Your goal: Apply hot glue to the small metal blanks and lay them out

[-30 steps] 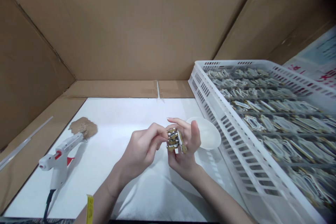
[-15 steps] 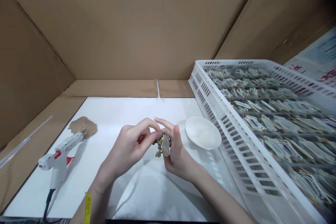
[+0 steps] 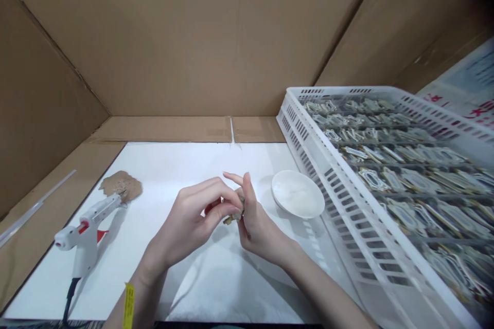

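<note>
Above the middle of the white work surface (image 3: pixel 185 164), my two hands meet at a small ornate piece (image 3: pixel 233 216), brownish gold with a pale grey side. My left hand (image 3: pixel 193 216) pinches it between thumb and fingertips, covering much of it. My right hand (image 3: pixel 258 226) is closed around its other side, thumb raised and a finger stretched out behind. Both hands hide most of the piece, so its full shape does not show. A white dish (image 3: pixel 298 194) with something whitish in it stands just right of my right hand.
On the left lies a white glue gun (image 3: pixel 87 236), its nozzle on a brown scrap (image 3: pixel 121 186) and its cord running to the front edge. A white plastic crate (image 3: pixel 347 205) fills the right, with rows of pale-framed pieces (image 3: pixel 417 180). Cardboard walls (image 3: pixel 173 36) enclose the back and sides.
My left fingers have moved right, over the piece, and now cover more of it. The piece has turned, so its pale side shows less. My right thumb has shifted left.
</note>
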Tool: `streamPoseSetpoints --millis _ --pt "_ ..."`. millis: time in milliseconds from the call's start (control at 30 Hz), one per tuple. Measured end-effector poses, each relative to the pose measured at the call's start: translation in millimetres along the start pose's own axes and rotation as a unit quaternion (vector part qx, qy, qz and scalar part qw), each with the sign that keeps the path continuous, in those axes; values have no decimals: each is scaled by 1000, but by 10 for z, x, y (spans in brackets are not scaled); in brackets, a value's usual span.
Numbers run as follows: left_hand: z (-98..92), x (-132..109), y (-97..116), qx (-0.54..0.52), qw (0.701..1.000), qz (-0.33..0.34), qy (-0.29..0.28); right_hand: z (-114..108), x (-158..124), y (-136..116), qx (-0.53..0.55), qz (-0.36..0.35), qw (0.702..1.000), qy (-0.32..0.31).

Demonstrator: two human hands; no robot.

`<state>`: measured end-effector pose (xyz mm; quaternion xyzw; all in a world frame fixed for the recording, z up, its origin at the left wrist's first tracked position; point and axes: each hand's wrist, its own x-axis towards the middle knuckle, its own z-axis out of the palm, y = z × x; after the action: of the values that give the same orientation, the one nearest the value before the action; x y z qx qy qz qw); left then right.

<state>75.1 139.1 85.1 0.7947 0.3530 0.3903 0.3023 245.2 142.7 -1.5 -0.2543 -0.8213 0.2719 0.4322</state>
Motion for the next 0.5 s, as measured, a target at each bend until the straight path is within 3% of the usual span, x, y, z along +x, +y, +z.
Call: streamPoseSetpoints --millis 133,300,500 --pt "19 -1 -3 17 998 49 -18 4 -4 22 -34 15 999 15" --pt "99 -34 -54 66 995 36 -70 17 -13 40 -68 50 996 31" --pt "210 -49 -83 62 996 63 -19 27 -10 52 -84 38 994 51"
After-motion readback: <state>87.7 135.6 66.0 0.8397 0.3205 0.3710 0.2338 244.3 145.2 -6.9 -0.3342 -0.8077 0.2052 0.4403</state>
